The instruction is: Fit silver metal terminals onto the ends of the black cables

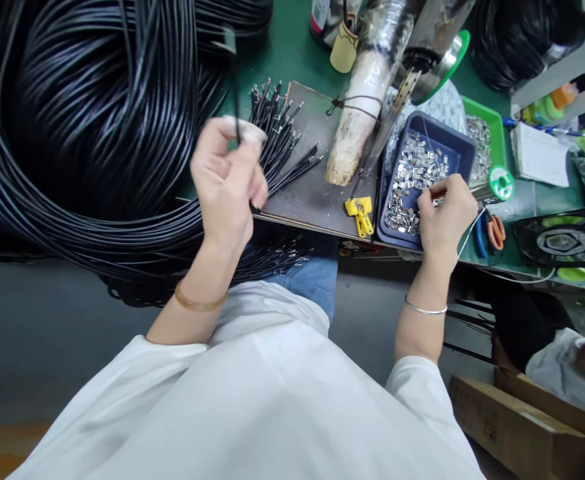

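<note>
My left hand (230, 177) is closed in a pinch on a thin black cable (236, 93), raised over the bench's front edge. The cable's upper end is blurred, and something white wraps a fingertip of that hand. Behind it lies a bundle of short black cables (282, 143) with stripped ends, on a dark board (302, 193). My right hand (447, 213) has its fingers pinched together at the front right of a blue tray (381, 200). Small metal terminals (415, 167) fill much of that tray. What the fingertips hold, if anything, is hidden.
A huge coil of black cable (107, 120) lies left. A soldering iron (382, 137) and a whitish wrapped tube (355, 127) slant above the board, near a yellow clip (360, 215). Right are a green tray (495, 130), pliers (490, 233) and a fan (565, 240). Another person sits lower right.
</note>
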The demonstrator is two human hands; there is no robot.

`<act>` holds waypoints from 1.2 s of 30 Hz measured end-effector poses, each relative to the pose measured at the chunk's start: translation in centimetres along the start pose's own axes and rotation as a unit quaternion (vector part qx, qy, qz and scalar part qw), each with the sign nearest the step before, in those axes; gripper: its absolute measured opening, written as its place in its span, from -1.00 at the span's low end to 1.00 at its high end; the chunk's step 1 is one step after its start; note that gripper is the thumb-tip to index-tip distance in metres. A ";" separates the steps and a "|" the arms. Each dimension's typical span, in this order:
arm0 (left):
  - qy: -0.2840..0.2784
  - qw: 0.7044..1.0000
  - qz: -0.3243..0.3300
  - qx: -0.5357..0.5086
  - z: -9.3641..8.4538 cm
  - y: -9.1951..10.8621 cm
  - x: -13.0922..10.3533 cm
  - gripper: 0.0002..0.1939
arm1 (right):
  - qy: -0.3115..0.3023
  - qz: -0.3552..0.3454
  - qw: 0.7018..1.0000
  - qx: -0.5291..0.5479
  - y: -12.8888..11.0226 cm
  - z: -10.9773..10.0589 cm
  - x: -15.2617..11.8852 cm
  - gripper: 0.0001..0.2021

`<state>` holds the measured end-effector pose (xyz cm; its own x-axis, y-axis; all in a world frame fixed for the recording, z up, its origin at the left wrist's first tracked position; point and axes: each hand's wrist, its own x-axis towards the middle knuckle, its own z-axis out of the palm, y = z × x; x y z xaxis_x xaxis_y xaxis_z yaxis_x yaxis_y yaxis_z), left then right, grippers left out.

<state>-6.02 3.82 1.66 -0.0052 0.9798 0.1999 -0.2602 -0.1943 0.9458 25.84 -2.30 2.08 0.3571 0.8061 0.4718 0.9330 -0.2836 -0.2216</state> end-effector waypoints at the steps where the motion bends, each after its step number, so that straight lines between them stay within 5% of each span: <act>1: -0.066 0.994 -0.062 -0.058 0.2 0.5 -0.6 -0.57 | 0.020 0.003 0.999 0.028 -0.2 -0.1 -0.3 -0.88; 4: -0.253 0.931 -0.217 -0.151 1.1 1.0 -2.4 -0.56 | 0.087 0.023 0.983 0.162 -1.6 -1.0 -1.6 -0.89; 7: -0.328 0.877 -0.311 -0.162 2.2 0.2 -3.7 -0.63 | 0.106 0.038 0.955 0.274 -4.2 -2.6 -3.4 -0.84; 13: -0.276 0.890 -0.336 -0.138 3.3 -1.3 -4.2 -0.78 | -0.002 0.032 0.885 0.465 -8.9 -3.8 -7.5 -0.81; 17: -0.239 0.919 -0.298 -0.095 3.5 -1.1 -4.2 -0.84 | 0.015 0.009 0.902 0.431 -10.6 -2.5 -9.0 -0.91; 20: -0.232 0.933 -0.265 -0.070 3.9 -0.8 -4.1 -0.83 | 0.021 -0.010 0.905 0.426 -11.1 -1.6 -9.2 -0.94; 29: -0.294 0.941 -0.170 -0.004 4.0 -0.6 -3.9 -0.81 | -0.064 0.018 0.840 0.538 -10.4 -0.5 -8.7 -0.92; 32: -0.310 0.937 -0.161 0.013 4.0 -0.5 -4.0 -0.79 | -0.058 0.011 0.847 0.528 -10.5 -0.5 -8.9 -0.92; 36: -0.301 0.930 -0.210 -0.012 4.1 -0.2 -4.2 -0.77 | 0.030 -0.054 0.906 0.420 -11.0 -0.5 -9.5 -0.85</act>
<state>-1.99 -0.47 1.71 0.6413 0.7639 -0.0723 -0.1383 0.2078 0.9684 12.21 -7.07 0.46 0.2909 0.7683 0.5702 0.6090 0.3110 -0.7297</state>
